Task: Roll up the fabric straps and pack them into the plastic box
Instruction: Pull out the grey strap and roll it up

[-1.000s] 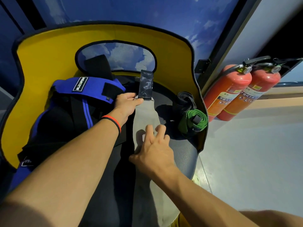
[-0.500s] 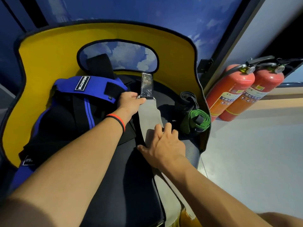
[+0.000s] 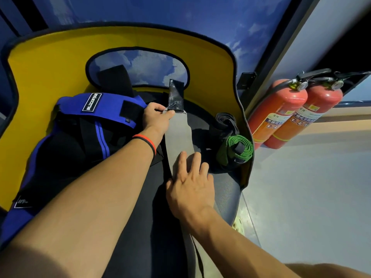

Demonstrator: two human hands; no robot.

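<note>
At the far left of the frame a yellow padded board [image 3: 50, 63] with a black rim curves up and across the top. On the dark seat below it, left of centre, lies a blue and black harness [image 3: 104, 105] with a white-lettered label. Just right of it, the left hand [image 3: 155, 118], a red and black wristband [image 3: 146, 140] on its wrist, has its fingers curled and pinches the upper end of the grey strap [image 3: 178, 135]. That pinch sits right beneath the strap's black fastening patch [image 3: 176, 95]. The grey strap runs flat from there down the middle of the frame. The right hand [image 3: 190, 187] lies on its lower part, fingers straight and spread, pressing it onto the seat. Right of centre, by the board's edge, a rolled green strap [image 3: 240, 147] rests against a dark bundled strap [image 3: 224, 119]. At the right, two red fire extinguishers [image 3: 281, 111] stand on the pale floor against the wall.
</note>
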